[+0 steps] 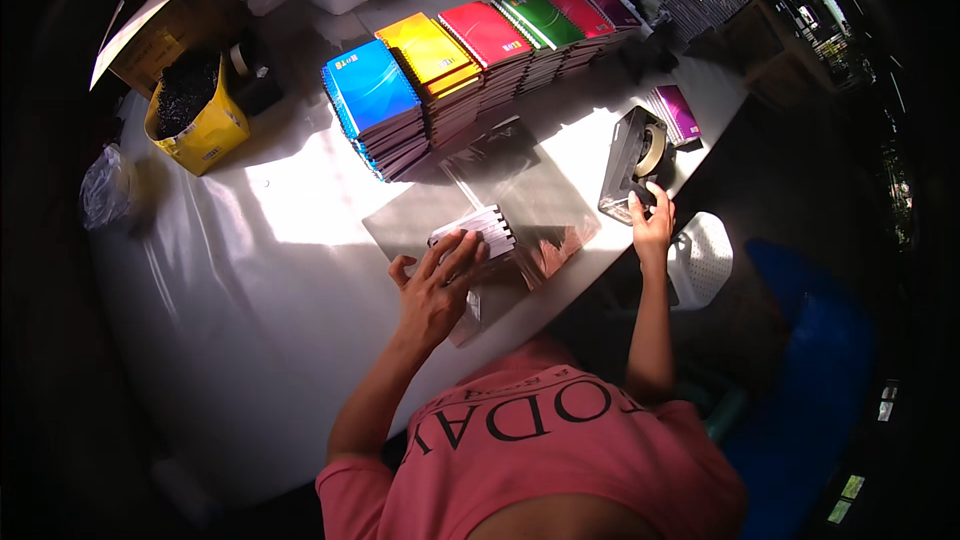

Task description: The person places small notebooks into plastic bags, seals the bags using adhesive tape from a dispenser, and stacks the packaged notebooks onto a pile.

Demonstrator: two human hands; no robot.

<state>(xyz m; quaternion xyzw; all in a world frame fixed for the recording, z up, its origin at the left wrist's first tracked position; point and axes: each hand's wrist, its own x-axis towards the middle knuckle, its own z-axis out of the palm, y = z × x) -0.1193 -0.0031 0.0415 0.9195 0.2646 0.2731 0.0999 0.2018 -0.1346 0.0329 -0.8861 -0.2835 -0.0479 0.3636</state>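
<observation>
My left hand [437,285] lies with spread fingers on a small white pad [487,229] with a black-toothed, spiral-like edge. Under the pad is a clear plastic sheet [555,190], spread over the table near its front edge. To the right, my right hand [652,228] has its thumb and fingers curled at the near end of a black tape dispenser [618,172]. A roll of tape [652,148] sits in the dispenser; whether a strip lies between my fingertips is too small to tell. A small purple notebook [677,114] lies just beyond the dispenser.
Stacks of spiral notebooks, including a blue stack [372,90] and a yellow one [428,45], line the table [230,340] behind the sheet. A yellow container [205,135] with dark contents and a cardboard box [160,25] stand far left. A white perforated chair [702,258] is at right.
</observation>
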